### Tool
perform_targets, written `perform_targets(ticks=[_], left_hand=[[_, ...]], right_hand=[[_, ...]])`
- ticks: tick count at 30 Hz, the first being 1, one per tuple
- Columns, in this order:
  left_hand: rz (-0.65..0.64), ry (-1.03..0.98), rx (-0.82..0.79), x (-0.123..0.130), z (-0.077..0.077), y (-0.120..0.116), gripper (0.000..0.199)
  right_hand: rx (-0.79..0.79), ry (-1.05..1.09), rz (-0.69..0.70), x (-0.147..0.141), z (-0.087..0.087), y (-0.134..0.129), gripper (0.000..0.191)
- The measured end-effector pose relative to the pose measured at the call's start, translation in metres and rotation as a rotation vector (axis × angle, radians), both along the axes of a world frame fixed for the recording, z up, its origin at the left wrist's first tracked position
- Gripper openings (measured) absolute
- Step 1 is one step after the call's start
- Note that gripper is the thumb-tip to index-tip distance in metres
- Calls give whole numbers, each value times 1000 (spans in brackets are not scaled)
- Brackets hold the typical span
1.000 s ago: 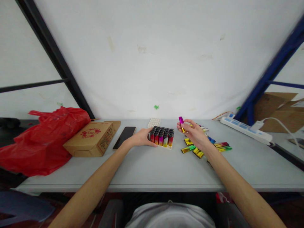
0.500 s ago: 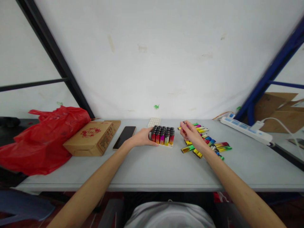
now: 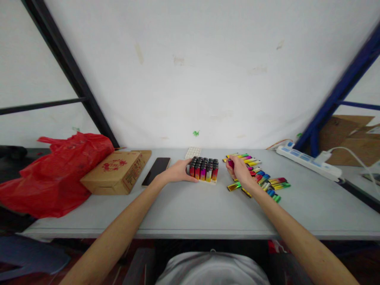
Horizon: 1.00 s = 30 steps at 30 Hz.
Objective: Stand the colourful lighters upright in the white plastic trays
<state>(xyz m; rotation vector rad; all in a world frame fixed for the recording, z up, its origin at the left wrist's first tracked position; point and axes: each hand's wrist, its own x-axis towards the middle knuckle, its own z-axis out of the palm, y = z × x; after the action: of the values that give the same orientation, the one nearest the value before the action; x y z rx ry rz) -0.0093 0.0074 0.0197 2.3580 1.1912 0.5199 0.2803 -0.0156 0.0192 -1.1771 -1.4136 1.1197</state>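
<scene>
Upright lighters with black tops stand in rows as a block (image 3: 203, 170) on a pale tray (image 3: 213, 183). My left hand (image 3: 179, 171) grips the left side of this block, thumb along its front edge. To the right, my right hand (image 3: 238, 169) is closed on a red-purple lighter (image 3: 230, 163), over the left part of a loose pile of colourful lighters (image 3: 278, 181). The hand and wrist hide part of the pile. A white tray with round holes (image 3: 193, 152) lies behind the block.
A dark phone (image 3: 156, 171), a cardboard box (image 3: 114, 172) and a red plastic bag (image 3: 63, 174) are on the left. A white power strip (image 3: 308, 162) lies at the right, with an open carton (image 3: 341, 138) beyond it.
My right hand has shifted slightly, and the red-purple lighter in its fingers shows more clearly. My left hand stays at the block.
</scene>
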Motion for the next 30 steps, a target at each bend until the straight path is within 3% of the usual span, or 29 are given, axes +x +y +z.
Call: perform_targets(ticks=[7, 14, 20, 30], left_hand=[[-3, -14, 1, 0, -1, 1, 83], [2, -7, -9, 0, -1, 1, 80], [-12, -15, 5, -1, -2, 2, 85], [-6, -34, 2, 0, -1, 0, 87]], right_hand=[[5, -70, 8, -3, 2, -4, 45], [-39, 46, 87, -4, 1, -1, 60], [70, 113, 231, 2, 4, -5, 52], [327, -185, 283, 4, 8, -14, 37]])
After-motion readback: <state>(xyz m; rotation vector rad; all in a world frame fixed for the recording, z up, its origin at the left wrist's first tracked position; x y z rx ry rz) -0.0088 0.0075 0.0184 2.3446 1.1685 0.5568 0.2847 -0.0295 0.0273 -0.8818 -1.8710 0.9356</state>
